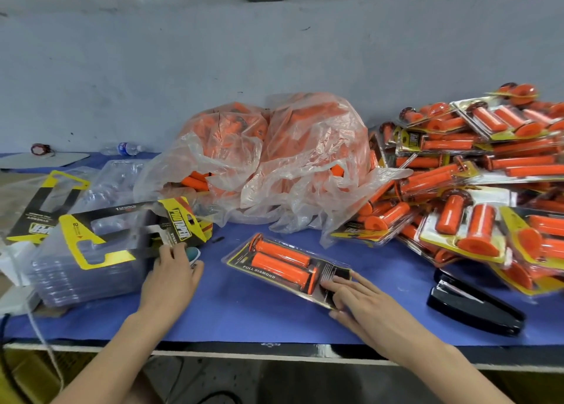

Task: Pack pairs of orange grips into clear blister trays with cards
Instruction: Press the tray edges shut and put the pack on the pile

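Covering the bench is a blue mat (244, 315), with a grey wall behind it. Biggest on it is the pile (488, 171) at the right: sealed packs, each a clear tray with two orange grips and a yellow-and-black card, heaped at all angles. Left of the pile, against the wall, two clear bags (283, 156) bulge with loose grips, and a few show at the open mouth of the left one. At the left edge stands a stack (70, 281) of empty nested trays with a card (100, 245) lying on top. More trays and another card lie behind it. A second card (180, 223), yellow, black and red, tilts up at the stack's right end.

In the middle front one pack (283, 266) lies slantwise, its two grips side by side inside, apart from both pile and stack. A black stapler (473, 309) lies on the mat at the right front, just below the pile.

The right hand (357, 296) lies flat on the near end of the pack, fingers straight and together, holding nothing. The left hand (174, 272) reaches the stack's right end, fingertips at the lower edge of the tilted card; I cannot tell whether they pinch it or only touch. A bottle (125, 148) lies on its side by the wall, far left.
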Action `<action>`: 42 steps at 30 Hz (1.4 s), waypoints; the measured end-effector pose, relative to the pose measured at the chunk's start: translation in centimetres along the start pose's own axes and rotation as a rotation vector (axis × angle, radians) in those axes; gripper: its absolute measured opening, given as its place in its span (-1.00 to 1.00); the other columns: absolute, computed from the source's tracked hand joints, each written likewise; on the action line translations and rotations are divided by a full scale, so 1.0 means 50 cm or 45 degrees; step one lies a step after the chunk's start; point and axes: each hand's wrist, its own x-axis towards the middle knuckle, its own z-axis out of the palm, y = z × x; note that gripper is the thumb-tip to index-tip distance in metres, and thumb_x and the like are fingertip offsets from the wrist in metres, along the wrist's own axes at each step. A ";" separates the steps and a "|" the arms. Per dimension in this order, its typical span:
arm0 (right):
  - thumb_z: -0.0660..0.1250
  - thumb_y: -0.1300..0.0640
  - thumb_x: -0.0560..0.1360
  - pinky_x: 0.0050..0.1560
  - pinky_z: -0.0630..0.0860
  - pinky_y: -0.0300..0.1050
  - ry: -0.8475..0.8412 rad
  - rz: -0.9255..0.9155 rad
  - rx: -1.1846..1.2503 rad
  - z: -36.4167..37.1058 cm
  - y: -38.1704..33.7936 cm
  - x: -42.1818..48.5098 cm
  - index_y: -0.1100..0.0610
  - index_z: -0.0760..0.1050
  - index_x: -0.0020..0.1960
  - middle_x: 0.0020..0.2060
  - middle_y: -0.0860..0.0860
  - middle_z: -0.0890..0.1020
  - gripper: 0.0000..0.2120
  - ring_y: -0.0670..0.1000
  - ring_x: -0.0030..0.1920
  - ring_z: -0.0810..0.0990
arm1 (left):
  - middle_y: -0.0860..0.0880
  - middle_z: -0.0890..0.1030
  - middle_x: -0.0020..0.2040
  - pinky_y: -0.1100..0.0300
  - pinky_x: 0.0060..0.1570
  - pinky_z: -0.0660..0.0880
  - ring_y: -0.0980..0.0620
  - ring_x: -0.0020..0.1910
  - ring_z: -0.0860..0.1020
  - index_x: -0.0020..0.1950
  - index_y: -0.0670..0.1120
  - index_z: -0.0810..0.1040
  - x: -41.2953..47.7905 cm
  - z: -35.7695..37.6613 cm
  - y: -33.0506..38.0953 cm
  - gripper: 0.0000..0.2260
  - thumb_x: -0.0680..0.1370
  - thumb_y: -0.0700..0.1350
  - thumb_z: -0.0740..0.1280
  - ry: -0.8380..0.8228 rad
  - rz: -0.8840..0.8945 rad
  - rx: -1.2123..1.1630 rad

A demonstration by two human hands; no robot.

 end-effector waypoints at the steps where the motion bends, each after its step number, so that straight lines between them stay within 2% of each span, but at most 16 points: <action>1: 0.07 -0.17 0.64 0.54 0.12 -0.11 -0.046 0.040 0.084 0.003 0.004 -0.001 -0.07 0.31 0.04 0.37 -0.14 0.49 -0.81 -0.17 0.41 0.38 | -0.18 0.40 0.25 -0.12 -0.03 0.50 -0.23 0.19 0.47 0.33 -0.16 0.36 0.003 0.003 -0.004 -0.61 0.61 0.06 0.26 -0.048 -0.024 -0.055; 3: 0.07 -0.21 0.63 0.50 -0.08 -0.35 -0.054 0.075 0.190 0.012 0.013 -0.005 -0.10 0.30 0.29 0.37 -0.18 0.46 -0.69 -0.22 0.41 0.29 | -0.17 0.45 0.26 -0.10 0.03 0.48 -0.21 0.23 0.46 0.28 -0.16 0.37 0.013 0.004 -0.013 -0.63 0.60 0.04 0.28 -0.156 -0.027 -0.056; 5: 0.16 -0.20 0.62 0.46 -0.07 -0.42 -0.030 0.087 0.206 0.012 0.017 -0.004 -0.08 0.36 0.38 0.35 -0.20 0.48 -0.61 -0.21 0.38 0.33 | -0.21 0.49 0.23 -0.05 0.08 0.48 -0.23 0.22 0.48 0.23 -0.18 0.37 0.021 -0.003 -0.022 -0.66 0.59 0.01 0.31 -0.261 -0.027 -0.034; 7: 0.32 -0.13 0.55 0.41 0.28 -0.28 0.059 0.067 0.162 0.014 0.018 -0.003 -0.04 0.51 0.27 0.25 -0.17 0.59 -0.67 -0.16 0.26 0.52 | -0.19 0.54 0.18 0.00 0.05 0.49 -0.21 0.17 0.53 0.19 -0.12 0.34 0.019 -0.016 -0.027 -0.68 0.58 0.02 0.33 -0.342 0.027 -0.007; 8: 0.42 -0.07 0.50 0.28 0.47 -0.17 0.139 0.039 0.127 0.016 0.018 -0.001 -0.02 0.58 0.18 0.17 -0.15 0.64 -0.72 -0.12 0.17 0.60 | -0.15 0.57 0.14 0.01 0.01 0.50 -0.18 0.13 0.56 0.17 -0.07 0.32 0.014 -0.022 -0.027 -0.70 0.58 0.04 0.33 -0.373 0.076 -0.015; 10: 0.55 0.01 0.39 0.11 0.61 -0.04 0.217 -0.015 0.075 0.021 0.016 0.003 -0.02 0.64 0.04 0.06 -0.13 0.69 -0.75 -0.11 0.03 0.66 | -0.08 0.61 0.03 0.05 -0.07 0.50 -0.10 -0.01 0.60 0.10 -0.01 0.31 -0.006 -0.036 -0.019 -0.73 0.57 0.07 0.34 -0.407 0.111 -0.252; 13: 0.52 -0.01 0.42 0.21 0.56 -0.05 0.299 -0.096 0.055 0.029 0.014 0.009 -0.05 0.65 0.01 0.00 -0.12 0.70 -0.81 -0.12 -0.01 0.67 | -0.02 0.65 -0.13 0.04 -0.10 0.50 0.03 -0.19 0.62 0.04 -0.01 0.40 -0.045 -0.063 0.012 -0.70 0.53 0.15 0.39 -0.513 0.098 -0.755; 15: 0.51 0.00 0.43 0.26 0.50 -0.08 0.323 -0.137 0.033 0.033 0.010 0.012 -0.06 0.66 0.02 -0.01 -0.13 0.70 -0.83 -0.13 -0.02 0.66 | -0.03 0.67 -0.21 0.04 -0.20 0.54 0.01 -0.25 0.65 0.04 -0.05 0.50 -0.073 -0.082 0.039 -0.59 0.51 0.28 0.33 -0.648 0.084 -0.925; 17: 0.57 0.03 0.38 0.28 0.47 -0.07 0.315 -0.157 -0.011 0.035 0.003 0.010 -0.07 0.65 0.05 0.00 -0.12 0.69 -0.75 -0.12 -0.01 0.66 | -0.07 0.67 -0.30 0.11 -0.35 0.54 -0.03 -0.37 0.63 -0.11 -0.06 0.65 -0.098 -0.088 0.063 -0.51 0.54 0.33 0.21 -0.871 -0.057 -1.083; 19: 0.56 0.06 0.39 0.30 0.48 -0.04 0.304 -0.183 -0.073 0.034 -0.002 0.004 -0.06 0.64 0.10 0.04 -0.11 0.68 -0.71 -0.10 0.00 0.66 | -0.10 0.66 -0.32 0.17 -0.37 0.51 -0.02 -0.42 0.60 -0.25 -0.05 0.68 -0.123 -0.088 0.087 -0.46 0.56 0.33 0.17 -1.106 -0.183 -1.153; 23: 0.48 0.15 0.44 0.32 0.48 0.02 0.293 -0.211 -0.212 0.023 -0.012 -0.004 -0.05 0.60 0.21 0.08 -0.07 0.66 -0.65 -0.04 0.04 0.65 | -0.17 0.68 -0.18 0.10 -0.24 0.60 -0.14 -0.28 0.64 -0.04 -0.05 0.57 -0.144 -0.057 0.132 -0.38 0.44 0.50 0.18 -1.385 -0.023 -1.074; 26: 0.52 0.22 0.38 0.31 0.48 0.04 0.296 -0.236 -0.261 0.017 -0.014 -0.008 -0.02 0.55 0.28 0.10 -0.05 0.64 -0.51 0.00 0.06 0.63 | -0.25 0.68 -0.17 0.15 -0.32 0.56 -0.16 -0.33 0.63 0.04 -0.06 0.52 -0.142 -0.048 0.170 -0.28 0.37 0.57 0.16 -1.394 0.001 -1.020; 29: 0.53 0.22 0.36 0.30 0.49 0.04 0.350 -0.212 -0.276 0.013 -0.011 -0.008 -0.02 0.56 0.26 0.07 -0.06 0.64 -0.51 -0.01 0.03 0.63 | -0.26 0.63 -0.25 0.17 -0.40 0.53 -0.16 -0.39 0.58 -0.03 -0.10 0.54 -0.133 -0.039 0.186 -0.26 0.33 0.58 0.21 -1.346 -0.032 -1.056; 34: 0.54 0.23 0.36 0.28 0.49 0.10 0.371 -0.239 -0.323 0.021 -0.015 -0.006 -0.02 0.58 0.24 0.05 -0.04 0.64 -0.52 0.01 0.03 0.62 | -0.14 0.64 -0.30 0.18 -0.45 0.50 -0.06 -0.43 0.58 -0.08 -0.10 0.62 -0.130 -0.026 0.199 -0.35 0.39 0.50 0.26 -1.310 -0.091 -1.121; 39: 0.56 0.21 0.35 0.27 0.51 0.07 0.427 -0.208 -0.308 0.027 -0.009 -0.008 0.00 0.63 0.14 -0.01 -0.06 0.65 -0.61 0.00 0.01 0.63 | -0.10 0.67 -0.21 0.23 -0.44 0.48 -0.02 -0.39 0.55 0.05 -0.02 0.64 -0.131 -0.016 0.243 -0.42 0.44 0.46 0.24 -1.341 -0.098 -1.192; 42: 0.48 0.12 0.48 0.29 0.47 0.02 0.485 -0.183 -0.283 0.034 -0.010 -0.007 -0.01 0.64 0.06 -0.05 -0.09 0.65 -0.83 -0.02 -0.03 0.63 | -0.11 0.63 -0.29 0.22 -0.47 0.47 -0.03 -0.44 0.54 0.05 -0.10 0.62 -0.132 -0.006 0.251 -0.40 0.45 0.43 0.25 -1.287 -0.151 -1.231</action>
